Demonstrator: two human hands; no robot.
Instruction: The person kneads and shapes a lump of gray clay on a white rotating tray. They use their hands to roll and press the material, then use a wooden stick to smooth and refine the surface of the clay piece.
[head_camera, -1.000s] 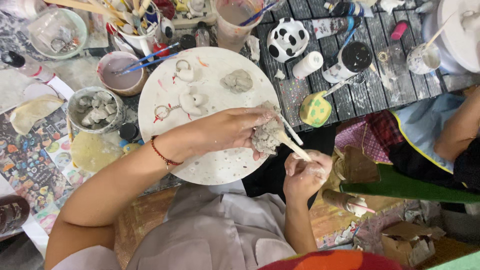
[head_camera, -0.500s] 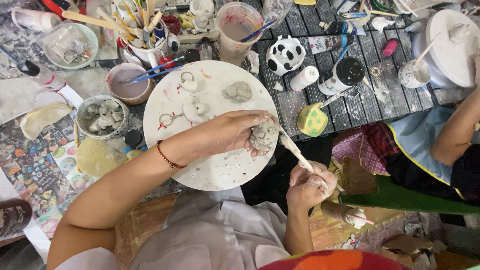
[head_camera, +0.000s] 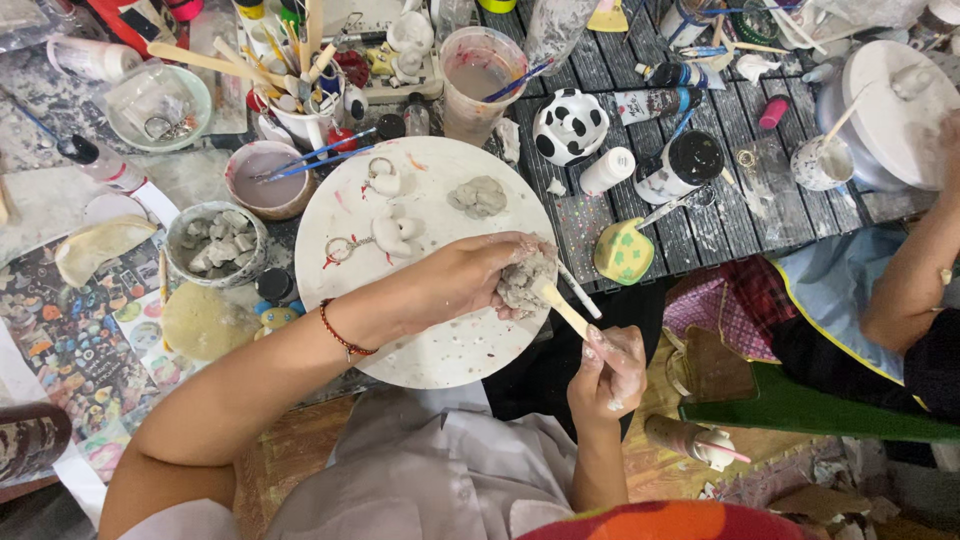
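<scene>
Crowding a dark slatted table (head_camera: 640, 230): white round board (head_camera: 440, 340), paint pots, brushes.

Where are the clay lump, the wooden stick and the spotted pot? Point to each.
clay lump (head_camera: 522, 280), head view, on its grey front below the left hand's fingers.
wooden stick (head_camera: 564, 310), head view, on the bare shaft between lump and right hand.
spotted pot (head_camera: 568, 126), head view, on its rounded top.
</scene>
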